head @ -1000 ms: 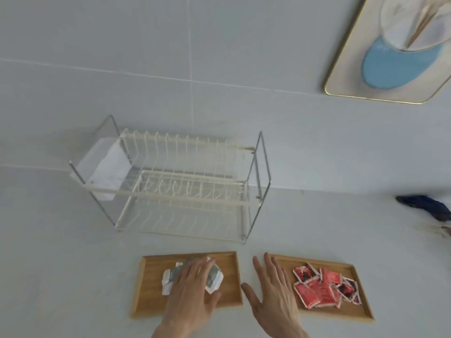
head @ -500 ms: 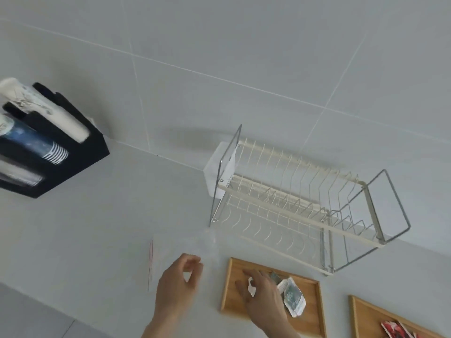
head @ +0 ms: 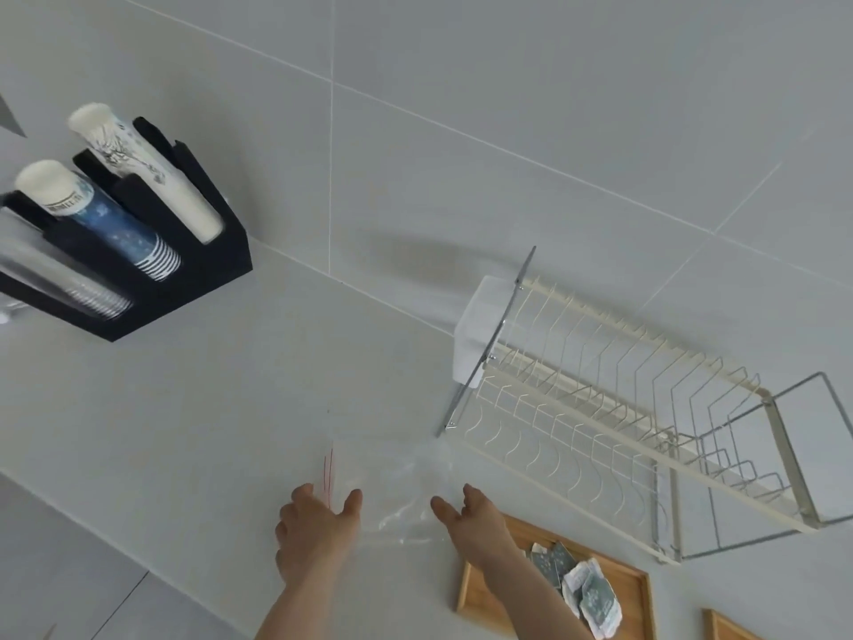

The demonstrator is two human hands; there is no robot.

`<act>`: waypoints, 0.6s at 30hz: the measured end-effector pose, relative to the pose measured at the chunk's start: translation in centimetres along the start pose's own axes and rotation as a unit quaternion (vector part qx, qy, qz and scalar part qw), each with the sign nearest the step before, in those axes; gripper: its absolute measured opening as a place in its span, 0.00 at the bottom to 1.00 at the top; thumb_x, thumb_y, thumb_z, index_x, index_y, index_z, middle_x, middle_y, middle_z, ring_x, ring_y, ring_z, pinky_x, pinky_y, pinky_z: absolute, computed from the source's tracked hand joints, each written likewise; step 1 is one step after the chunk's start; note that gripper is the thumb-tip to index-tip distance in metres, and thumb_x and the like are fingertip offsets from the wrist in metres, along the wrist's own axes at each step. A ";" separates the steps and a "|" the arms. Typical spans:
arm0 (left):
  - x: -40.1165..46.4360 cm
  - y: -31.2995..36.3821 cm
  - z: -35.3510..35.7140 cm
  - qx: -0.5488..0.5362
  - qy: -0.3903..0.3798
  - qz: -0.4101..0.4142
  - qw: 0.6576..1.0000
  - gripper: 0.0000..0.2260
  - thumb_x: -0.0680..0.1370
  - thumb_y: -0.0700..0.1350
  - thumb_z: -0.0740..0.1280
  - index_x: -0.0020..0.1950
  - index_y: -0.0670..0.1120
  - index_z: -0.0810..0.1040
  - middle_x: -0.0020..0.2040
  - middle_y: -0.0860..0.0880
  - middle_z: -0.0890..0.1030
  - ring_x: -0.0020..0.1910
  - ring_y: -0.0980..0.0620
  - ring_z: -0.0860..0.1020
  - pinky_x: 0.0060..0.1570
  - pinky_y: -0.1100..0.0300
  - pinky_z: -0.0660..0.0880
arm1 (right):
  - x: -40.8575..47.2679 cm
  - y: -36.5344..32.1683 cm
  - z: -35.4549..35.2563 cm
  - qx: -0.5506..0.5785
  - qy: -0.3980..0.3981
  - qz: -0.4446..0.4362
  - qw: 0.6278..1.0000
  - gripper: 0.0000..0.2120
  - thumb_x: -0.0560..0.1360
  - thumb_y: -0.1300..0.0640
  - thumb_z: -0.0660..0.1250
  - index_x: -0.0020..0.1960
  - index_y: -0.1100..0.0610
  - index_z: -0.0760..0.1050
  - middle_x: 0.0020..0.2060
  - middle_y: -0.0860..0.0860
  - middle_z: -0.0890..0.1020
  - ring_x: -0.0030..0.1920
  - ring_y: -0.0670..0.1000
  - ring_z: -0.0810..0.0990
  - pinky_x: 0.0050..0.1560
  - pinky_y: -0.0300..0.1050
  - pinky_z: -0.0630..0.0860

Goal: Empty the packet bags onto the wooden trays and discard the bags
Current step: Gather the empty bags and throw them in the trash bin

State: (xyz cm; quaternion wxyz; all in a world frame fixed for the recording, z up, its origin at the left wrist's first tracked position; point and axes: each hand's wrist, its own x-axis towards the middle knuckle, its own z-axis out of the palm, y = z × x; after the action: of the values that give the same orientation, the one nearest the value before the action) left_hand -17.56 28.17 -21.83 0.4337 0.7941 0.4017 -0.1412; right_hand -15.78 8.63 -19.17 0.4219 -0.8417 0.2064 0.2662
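Reaching for empty bag [head: 392, 491] on counter, 9 o'clock of tray [head: 623, 588]. Left hand [head: 318, 528] and right hand [head: 466, 519] open, ungripped. Packets [head: 581, 588] already on tray; bag still undiscarded.

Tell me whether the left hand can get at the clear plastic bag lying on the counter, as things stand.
Probably yes. The left hand is open, right at the red-striped edge of the clear plastic bag, and nothing lies between them. The right hand hovers at the bag's other side, clear of the left hand's path.
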 end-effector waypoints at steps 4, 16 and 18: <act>0.8 -0.2 0.0 0.045 -0.013 0.006 0.999 0.18 0.76 0.61 0.63 0.59 0.51 0.74 0.56 0.46 0.76 0.60 0.42 0.75 0.56 0.49 0.74 | 0.5 0.1 1.2 -0.022 0.005 0.041 0.999 0.31 0.76 0.41 0.66 0.69 0.62 0.69 0.67 0.56 0.75 0.66 0.56 0.74 0.65 0.49 0.70; 0.1 -0.6 0.2 -0.148 -0.026 0.019 0.988 0.08 0.76 0.44 0.68 0.47 0.53 0.69 0.46 0.50 0.83 0.41 0.42 0.84 0.49 0.45 0.81 | -0.1 0.8 1.5 0.011 0.137 0.059 0.989 0.14 0.76 0.57 0.70 0.60 0.54 0.75 0.42 0.45 0.80 0.50 0.54 0.81 0.57 0.52 0.79; -0.3 0.0 -0.2 -0.226 -0.059 0.022 0.972 0.11 0.76 0.38 0.67 0.47 0.52 0.68 0.47 0.49 0.84 0.36 0.44 0.83 0.43 0.45 0.83 | 0.0 1.0 1.2 0.045 0.144 0.070 0.986 0.17 0.74 0.59 0.70 0.62 0.54 0.74 0.43 0.47 0.80 0.51 0.56 0.81 0.57 0.55 0.79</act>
State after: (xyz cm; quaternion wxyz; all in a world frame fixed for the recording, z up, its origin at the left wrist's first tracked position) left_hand -17.75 28.21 -21.52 0.6281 0.6742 0.3796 -0.0832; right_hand -16.65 9.03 -20.34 0.4058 -0.8346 0.3356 0.1619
